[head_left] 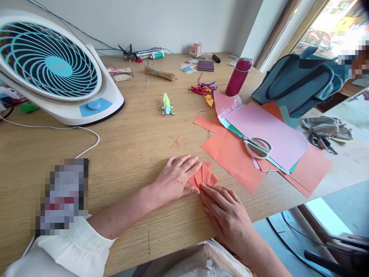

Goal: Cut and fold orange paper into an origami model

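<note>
A small piece of orange folded paper (204,175), pleated into fan-like creases, lies flat on the wooden table between my hands. My left hand (178,177) holds its left side down, fingers across the upper left edge and thumb at the lower corner. From below right, my right hand (225,207) presses its closed-together fingers on the lower edge, the index fingertip near the left thumb. Both hands cover parts of the paper. Farther off, a green and light-blue folded paper figure (166,104) stands on the table.
White-handled scissors (256,147) rest on a pile of pink (268,130) and orange sheets (233,159) at the right. A dark pink bottle (239,77) and a blue bag (300,80) stand behind. At the left are a fan (106,92), its white cable and a blurred-out device (63,196).
</note>
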